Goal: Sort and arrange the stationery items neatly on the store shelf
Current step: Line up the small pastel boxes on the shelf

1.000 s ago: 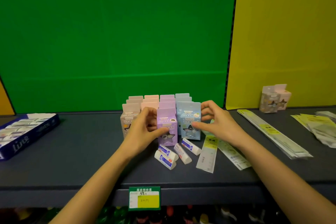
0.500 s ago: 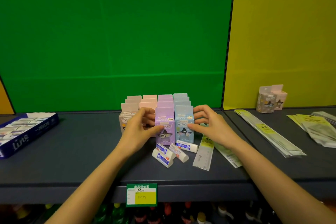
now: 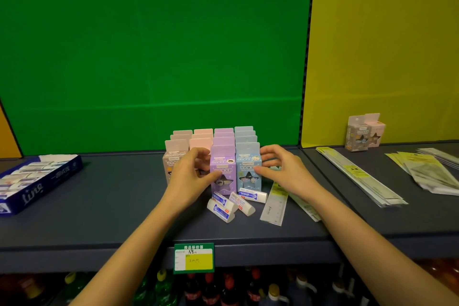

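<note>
On the shelf (image 3: 111,206), left hand (image 3: 189,173) grips purple box (image 3: 223,162), right hand (image 3: 283,172) blue box (image 3: 248,176).

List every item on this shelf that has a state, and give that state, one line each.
purple box: upright, front of its row.
blue box: upright, beside the purple box.
left hand: grips purple box, thumb on its front.
right hand: pinches blue box at its right side.
erasers: lying loose, unsorted, before the boxes.
ruler packet: lying flat, askew.
eraser tray: open, filled.

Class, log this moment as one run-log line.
left hand: holds purple box | right hand: holds blue box | erasers: loose in front
</note>
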Available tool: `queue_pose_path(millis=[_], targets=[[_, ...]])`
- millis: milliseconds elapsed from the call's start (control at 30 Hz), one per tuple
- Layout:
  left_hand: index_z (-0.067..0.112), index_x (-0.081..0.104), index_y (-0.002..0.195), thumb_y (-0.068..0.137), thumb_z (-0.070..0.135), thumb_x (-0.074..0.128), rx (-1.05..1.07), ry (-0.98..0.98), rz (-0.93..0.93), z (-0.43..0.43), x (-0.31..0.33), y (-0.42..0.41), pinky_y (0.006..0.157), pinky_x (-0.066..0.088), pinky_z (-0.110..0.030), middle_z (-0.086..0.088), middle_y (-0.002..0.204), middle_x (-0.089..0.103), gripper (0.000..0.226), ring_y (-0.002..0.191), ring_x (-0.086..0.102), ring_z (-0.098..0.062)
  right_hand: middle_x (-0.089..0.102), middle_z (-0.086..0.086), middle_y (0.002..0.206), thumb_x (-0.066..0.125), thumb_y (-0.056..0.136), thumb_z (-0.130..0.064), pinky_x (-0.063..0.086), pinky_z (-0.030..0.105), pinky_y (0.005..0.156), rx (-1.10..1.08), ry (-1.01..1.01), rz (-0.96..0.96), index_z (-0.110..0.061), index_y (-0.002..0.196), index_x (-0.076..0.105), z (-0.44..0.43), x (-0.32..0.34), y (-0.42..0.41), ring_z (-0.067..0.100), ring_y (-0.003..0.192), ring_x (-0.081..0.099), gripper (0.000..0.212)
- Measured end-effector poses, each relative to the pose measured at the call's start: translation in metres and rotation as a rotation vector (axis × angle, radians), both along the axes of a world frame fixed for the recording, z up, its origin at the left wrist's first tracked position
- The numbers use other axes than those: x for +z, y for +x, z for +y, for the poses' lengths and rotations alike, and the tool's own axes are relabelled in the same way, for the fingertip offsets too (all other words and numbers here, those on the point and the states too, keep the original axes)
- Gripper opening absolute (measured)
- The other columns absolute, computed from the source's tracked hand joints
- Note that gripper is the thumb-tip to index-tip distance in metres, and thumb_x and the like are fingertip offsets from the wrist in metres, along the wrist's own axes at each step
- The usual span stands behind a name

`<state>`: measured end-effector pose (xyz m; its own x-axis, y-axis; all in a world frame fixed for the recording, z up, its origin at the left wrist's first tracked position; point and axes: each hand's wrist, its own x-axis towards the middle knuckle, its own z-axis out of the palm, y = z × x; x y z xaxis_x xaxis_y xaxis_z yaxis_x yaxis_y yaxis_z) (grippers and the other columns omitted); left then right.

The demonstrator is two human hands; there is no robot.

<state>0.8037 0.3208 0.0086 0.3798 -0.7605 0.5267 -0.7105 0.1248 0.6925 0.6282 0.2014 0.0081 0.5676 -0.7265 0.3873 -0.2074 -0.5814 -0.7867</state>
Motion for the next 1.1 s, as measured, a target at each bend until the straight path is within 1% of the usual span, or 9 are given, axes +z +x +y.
queue_pose_path(millis=[67,200,333,467,533,667,800,933,1100], targets=[[0.01,0.051,0.114,0.076,0.014,0.072,0.042,0.002,-0.024,0.003,0.0,-0.001,0.071,0.05,-0.014,0.003,0.097,0.059,0.044,0.085,0.059,-0.014,0.059,-0.002,0.11,0.07,0.079,-0.02,0.048,0.024,0.083,-0.024,-0.022,0.012,-0.015,0.119,0.053,0.0,0.0,-0.004,0.014,0.099,0.06,0.043],[0.017,0.054,0.109,0.082,0.021,0.065,0.258,-0.167,-0.28,0.016,0.007,-0.016,0.072,0.049,-0.033,0.012,0.101,0.055,0.029,0.084,0.056,-0.015,0.062,-0.005,0.106,0.066,0.082,-0.02,0.044,0.012,0.075,-0.08,-0.11,0.038,-0.015,0.112,0.06,-0.001,0.004,-0.028,0.009,0.095,0.061,0.031],[0.02,0.058,0.092,0.085,0.019,0.06,0.064,-0.172,-0.413,0.013,0.028,-0.046,0.065,0.047,-0.027,0.012,0.084,0.059,0.008,0.073,0.057,-0.011,0.068,-0.005,0.098,0.062,0.085,-0.02,0.046,0.01,0.074,-0.121,-0.147,0.105,-0.017,0.101,0.067,-0.008,0.011,-0.07,0.006,0.092,0.062,0.017],[0.021,0.059,0.094,0.086,0.03,0.057,-0.133,-0.035,-0.495,-0.021,0.041,-0.083,0.07,0.053,-0.035,0.011,0.08,0.06,0.013,0.074,0.059,-0.011,0.068,-0.003,0.092,0.063,0.084,-0.015,0.044,0.002,0.068,-0.225,-0.151,0.11,-0.015,0.096,0.069,-0.027,0.014,-0.118,0.008,0.085,0.061,0.013],[0.019,0.059,0.094,0.082,0.036,0.057,-0.196,0.006,-0.489,-0.046,0.043,-0.104,0.071,0.053,-0.039,0.008,0.08,0.062,0.021,0.074,0.06,-0.014,0.068,-0.003,0.089,0.064,0.083,-0.014,0.043,0.0,0.066,-0.274,-0.142,0.111,-0.015,0.095,0.069,-0.043,0.014,-0.143,0.01,0.083,0.061,0.013],[0.017,0.057,0.099,0.083,0.03,0.063,-0.253,0.09,-0.43,-0.108,0.042,-0.144,0.077,0.051,-0.041,0.008,0.085,0.06,0.021,0.074,0.055,-0.013,0.067,0.001,0.087,0.064,0.082,-0.011,0.043,0.011,0.066,-0.353,-0.104,0.092,-0.015,0.094,0.067,-0.087,0.016,-0.19,0.016,0.083,0.061,0.013],[0.012,0.051,0.115,0.082,0.032,0.064,-0.24,0.194,-0.366,-0.173,0.043,-0.185,0.086,0.05,-0.044,-0.001,0.109,0.061,0.04,0.088,0.059,-0.021,0.066,0.01,0.099,0.065,0.081,-0.01,0.04,0.011,0.062,-0.402,-0.111,0.123,-0.01,0.103,0.062,-0.143,0.022,-0.228,0.015,0.081,0.056,0.022],[0.009,0.034,0.135,0.079,0.034,0.068,-0.21,0.294,-0.321,-0.234,0.044,-0.224,0.095,0.044,-0.036,-0.009,0.139,0.047,0.07,0.118,0.052,-0.026,0.056,0.013,0.119,0.066,0.081,-0.01,0.043,0.029,0.077,-0.383,-0.095,0.18,-0.006,0.122,0.05,-0.2,0.032,-0.249,0.017,0.093,0.05,0.044],[0.006,0.019,0.142,0.073,0.023,0.076,-0.168,0.317,-0.122,-0.294,0.039,-0.254,0.102,0.04,-0.038,-0.013,0.149,0.033,0.091,0.132,0.039,-0.029,0.042,0.012,0.136,0.068,0.079,-0.011,0.042,0.035,0.095,-0.339,-0.134,0.244,-0.007,0.134,0.037,-0.254,0.04,-0.252,0.023,0.115,0.046,0.063]])
